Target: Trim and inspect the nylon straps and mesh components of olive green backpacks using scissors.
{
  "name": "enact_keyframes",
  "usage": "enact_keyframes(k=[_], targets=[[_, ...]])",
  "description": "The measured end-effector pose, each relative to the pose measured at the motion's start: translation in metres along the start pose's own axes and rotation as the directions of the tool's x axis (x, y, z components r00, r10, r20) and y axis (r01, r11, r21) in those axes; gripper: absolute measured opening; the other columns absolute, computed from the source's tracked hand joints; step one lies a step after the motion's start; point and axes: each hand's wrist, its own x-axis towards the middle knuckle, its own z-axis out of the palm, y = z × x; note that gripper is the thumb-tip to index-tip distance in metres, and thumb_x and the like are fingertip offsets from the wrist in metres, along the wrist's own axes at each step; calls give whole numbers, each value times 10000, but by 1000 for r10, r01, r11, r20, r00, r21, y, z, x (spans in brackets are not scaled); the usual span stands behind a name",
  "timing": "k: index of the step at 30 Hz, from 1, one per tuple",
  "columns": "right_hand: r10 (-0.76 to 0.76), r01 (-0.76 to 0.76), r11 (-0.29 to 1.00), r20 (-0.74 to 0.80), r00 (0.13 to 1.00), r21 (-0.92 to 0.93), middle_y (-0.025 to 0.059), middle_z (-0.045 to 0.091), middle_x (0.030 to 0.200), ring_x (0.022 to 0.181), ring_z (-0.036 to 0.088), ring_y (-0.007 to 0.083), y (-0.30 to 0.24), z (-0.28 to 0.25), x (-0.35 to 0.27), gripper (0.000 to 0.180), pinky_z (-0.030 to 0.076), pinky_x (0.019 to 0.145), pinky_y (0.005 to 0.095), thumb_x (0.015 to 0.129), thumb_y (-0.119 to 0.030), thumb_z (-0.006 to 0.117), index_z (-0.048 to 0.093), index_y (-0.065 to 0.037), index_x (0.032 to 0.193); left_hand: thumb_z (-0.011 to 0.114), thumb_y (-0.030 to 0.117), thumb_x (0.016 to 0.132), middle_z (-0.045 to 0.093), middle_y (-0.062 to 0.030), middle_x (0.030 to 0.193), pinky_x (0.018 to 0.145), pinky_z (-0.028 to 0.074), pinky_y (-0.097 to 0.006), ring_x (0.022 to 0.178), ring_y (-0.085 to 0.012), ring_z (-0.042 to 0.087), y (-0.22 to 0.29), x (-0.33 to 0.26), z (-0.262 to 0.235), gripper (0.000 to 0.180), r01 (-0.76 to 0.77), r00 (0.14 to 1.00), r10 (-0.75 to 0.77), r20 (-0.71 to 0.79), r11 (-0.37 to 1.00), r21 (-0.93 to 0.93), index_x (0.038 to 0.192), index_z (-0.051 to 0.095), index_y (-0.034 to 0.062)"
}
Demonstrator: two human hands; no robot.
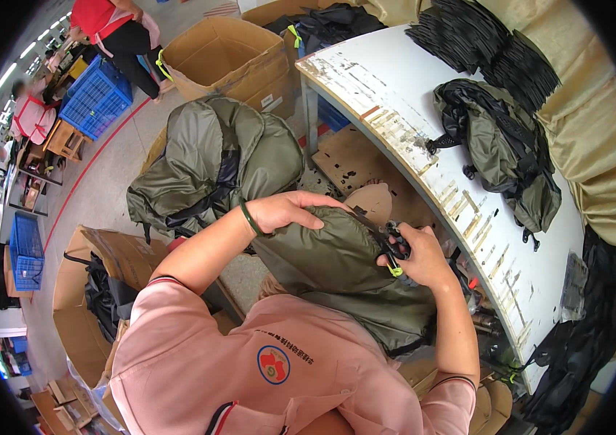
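Holding an olive-green backpack on the lap, a person in a pink shirt works beside a white table. The left hand lies on top of the backpack, fingers curled over the fabric and gripping it. The right hand is closed around black straps and a buckle at the backpack's side. A pile of green bags lies on the floor ahead, near an open cardboard box. Another green bag rests on the table, beside a stack of black pieces.
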Motion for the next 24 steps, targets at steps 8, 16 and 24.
enact_keyframes(k=[8, 16, 24], targets=[[-16, 16, 1000, -15, 1000, -11, 81, 586, 699, 679, 445, 298, -1, 1, -3, 453, 385, 701, 359, 575, -337, 857, 572, -58, 790, 571, -7, 836, 527, -58, 1309, 1036, 334, -283, 1199, -145, 466, -4, -3, -4, 500, 18, 999, -16, -32, 998, 57, 1329, 484, 0], [-21, 16, 997, -70, 997, -79, 34, 612, 679, 629, 469, 275, 13, 10, -7, 475, 403, 653, 351, 584, -442, 836, 614, -81, 798, 564, -12, 837, 538, -47, 1280, 1026, 339, -272, 1180, -134, 470, -1, -4, 0, 493, 19, 1000, -17, -23, 998, 63, 1324, 490, 5], [-24, 25, 1000, -51, 998, 10, 84, 559, 670, 664, 465, 281, -2, -3, -9, 485, 374, 698, 354, 577, -362, 857, 579, -58, 834, 561, -14, 839, 536, -47, 1286, 1024, 338, -270, 1181, -129, 469, -1, -9, 4, 494, 5, 1000, -2, -31, 995, 104, 1327, 486, 3]])
